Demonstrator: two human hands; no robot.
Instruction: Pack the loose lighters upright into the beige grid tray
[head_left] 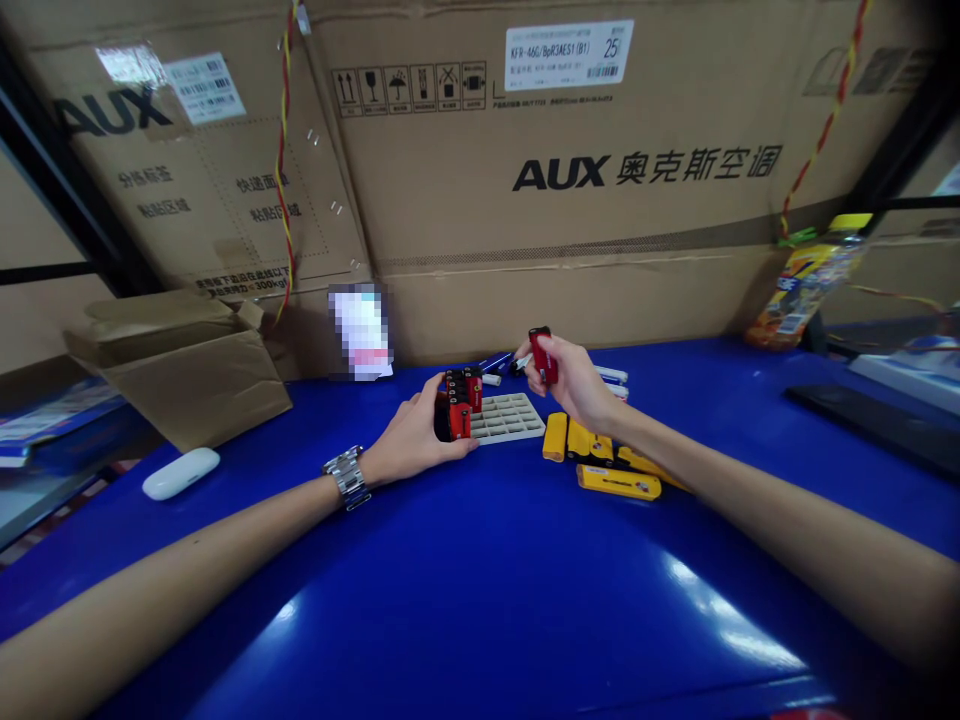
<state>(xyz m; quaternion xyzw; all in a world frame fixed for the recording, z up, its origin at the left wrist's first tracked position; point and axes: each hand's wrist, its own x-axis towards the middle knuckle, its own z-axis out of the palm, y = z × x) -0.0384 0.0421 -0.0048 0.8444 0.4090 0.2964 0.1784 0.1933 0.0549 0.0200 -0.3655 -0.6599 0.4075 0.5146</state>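
A pale grid tray (pixel 510 418) with small square compartments lies on the blue table. Several red and black lighters (pixel 461 400) stand upright in its left end. My left hand (pixel 412 430), with a metal watch at the wrist, is curled around that end, thumb along the front and fingers behind. My right hand (pixel 574 380) grips a red lighter (pixel 544 356) with a dark top, raised above and behind the tray's right end. Below my right hand lie several yellow lighters (pixel 619 482), to the right of the tray.
White and blue lighter-like pieces (pixel 613 376) lie behind my right hand. A white oval case (pixel 181 473) and an opened carton (pixel 187 370) are on the left. A blurred phone (pixel 361 332) leans on the large cardboard box (pixel 637 240). A drink bottle (pixel 810 285) stands tilted at right.
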